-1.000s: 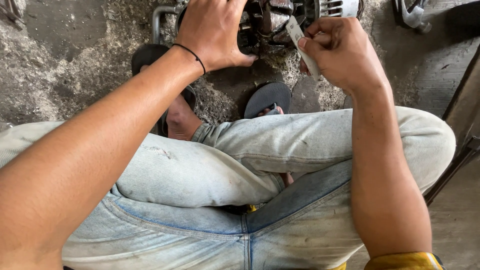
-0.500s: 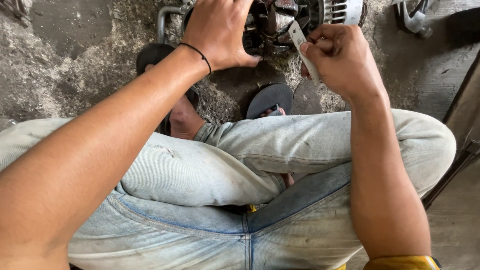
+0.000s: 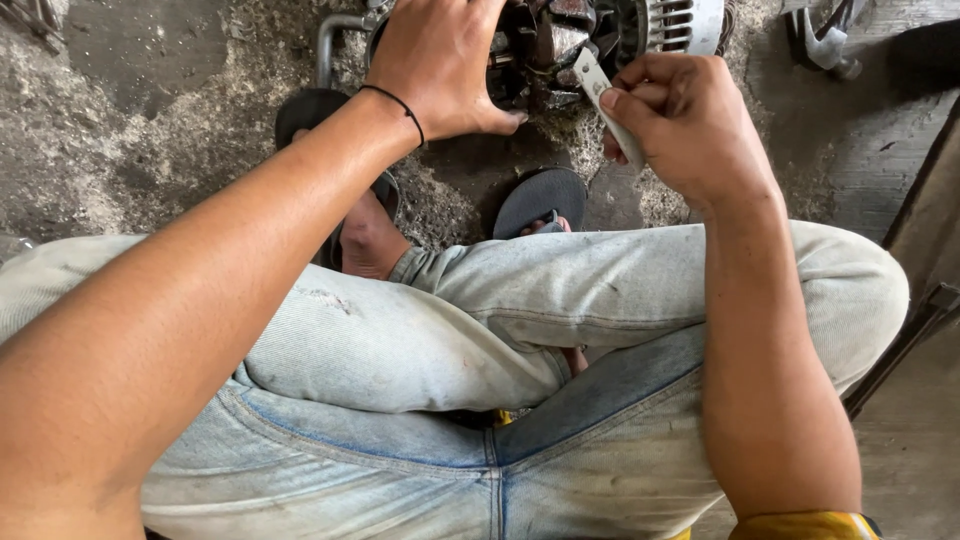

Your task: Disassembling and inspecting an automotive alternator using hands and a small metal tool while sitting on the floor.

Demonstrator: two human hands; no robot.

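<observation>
Your left hand is spread over the top of the alternator, palm down, fingers wrapped round its dark core, thumb tip against the lower edge; it's gripping, not resting loose. Right hand is clenched round a thin flat strip, prob. a blade or scraper, can't tell which. The strip's tip points up-left into the alternator's open middle & looks to touch it.

The alternator sits on the floor ahead of your crossed legs, at the top edge of view, partly cut off. Its long axis runs left-right: dark windings under the left hand, pale ribbed housing off to the right. So it lies fwd of both hands; left hand is on it, right hand is just beside, below-right. The strip's axis is diagonal, across the alternator's own.

Floor is rough, stained concrete w/ grey grit round the part. Dark sandals just below it. A bent metal tube beside the left wrist. Room is tight: knees close in, a dark board at right.
</observation>
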